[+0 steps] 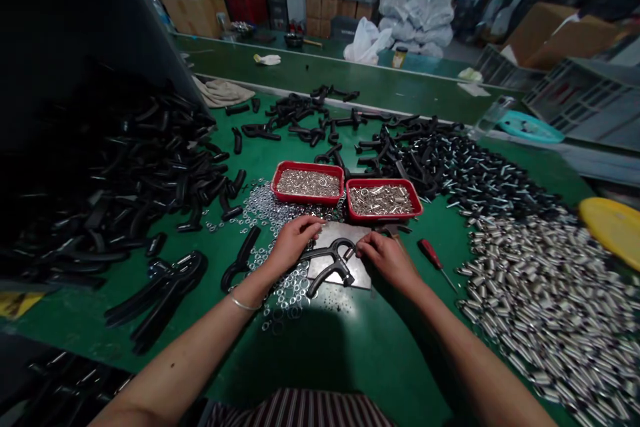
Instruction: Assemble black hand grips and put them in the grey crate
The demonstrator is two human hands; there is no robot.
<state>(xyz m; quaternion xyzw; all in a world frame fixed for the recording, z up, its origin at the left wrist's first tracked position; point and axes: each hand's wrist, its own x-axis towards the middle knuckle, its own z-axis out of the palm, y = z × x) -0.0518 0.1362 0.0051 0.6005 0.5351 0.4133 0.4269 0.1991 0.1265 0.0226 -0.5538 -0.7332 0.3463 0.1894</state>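
Glossy black two-legged, hook-headed piece (342, 269) on flat grey metal plate (362, 277), 6 o'clock of red plastic trays (308, 199). Right hand (387, 256), its 3 o'clock, pinches it; left hand (297, 240), 10 o'clock, curled, grip unclear.

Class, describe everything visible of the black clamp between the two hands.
The black clamp looks slightly shiny, plastic or metal. Two arms spread leftward, and a rounded hook arches at its top; a silvery cylindrical part, perhaps a spring, sits within the hook. It lies on its side on a grey, metal-looking plate. The left hand is at the upper arm's end, the right hand beside the hook; exact finger contact is unclear.
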